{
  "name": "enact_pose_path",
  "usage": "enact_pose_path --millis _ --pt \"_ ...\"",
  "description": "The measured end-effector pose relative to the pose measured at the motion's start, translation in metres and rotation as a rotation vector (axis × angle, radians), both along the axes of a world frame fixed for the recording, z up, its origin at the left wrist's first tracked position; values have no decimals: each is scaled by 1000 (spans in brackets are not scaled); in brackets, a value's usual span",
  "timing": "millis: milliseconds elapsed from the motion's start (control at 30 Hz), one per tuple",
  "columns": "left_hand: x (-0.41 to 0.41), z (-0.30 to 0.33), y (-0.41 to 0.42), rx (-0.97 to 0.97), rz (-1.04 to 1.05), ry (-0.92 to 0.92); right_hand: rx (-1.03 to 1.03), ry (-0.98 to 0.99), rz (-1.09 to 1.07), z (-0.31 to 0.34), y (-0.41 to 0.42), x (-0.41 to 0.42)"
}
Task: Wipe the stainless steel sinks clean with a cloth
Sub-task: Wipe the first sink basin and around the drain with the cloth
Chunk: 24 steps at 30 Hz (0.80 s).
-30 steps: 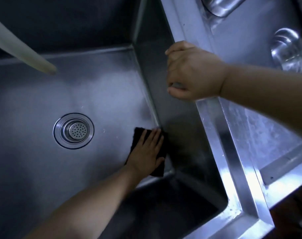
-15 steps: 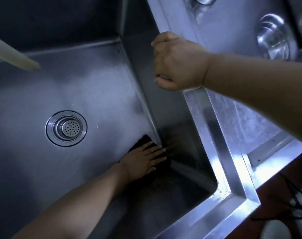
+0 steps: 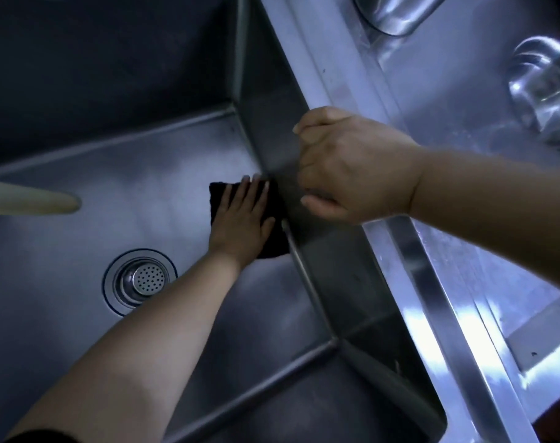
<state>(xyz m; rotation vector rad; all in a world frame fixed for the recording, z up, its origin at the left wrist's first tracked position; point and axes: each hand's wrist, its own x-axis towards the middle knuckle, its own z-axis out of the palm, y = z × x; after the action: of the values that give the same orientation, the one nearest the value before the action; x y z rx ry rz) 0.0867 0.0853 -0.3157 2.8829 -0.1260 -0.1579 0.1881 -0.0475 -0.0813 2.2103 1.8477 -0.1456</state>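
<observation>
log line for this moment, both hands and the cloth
left hand: flat on black cloth, basin floor by right wall | right hand: gripping sink rim | drain strainer: uncovered

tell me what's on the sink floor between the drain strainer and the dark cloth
Nothing loose: in the head view, bare steel runs from the drain strainer to the cloth, crossed only by the left hand and its wrist.

Dim, bluish light; glare on the sink rim [image 3: 438,318], basin shadowed, edges soft
</observation>
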Motion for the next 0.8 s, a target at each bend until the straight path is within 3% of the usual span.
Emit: enact_pose_path --millis 200,367,633,800 --pt "79 3 33 4 183 -17 55 18 0 -1 0 1" --pt "112 3 63 34 177 -30 45 39 -10 -1 -1 3" --pt "57 2 112 164 169 -9 10 23 -23 3 0 2" --pt "-1 13 161 125 250 27 5 -12 -15 6 2 -4"
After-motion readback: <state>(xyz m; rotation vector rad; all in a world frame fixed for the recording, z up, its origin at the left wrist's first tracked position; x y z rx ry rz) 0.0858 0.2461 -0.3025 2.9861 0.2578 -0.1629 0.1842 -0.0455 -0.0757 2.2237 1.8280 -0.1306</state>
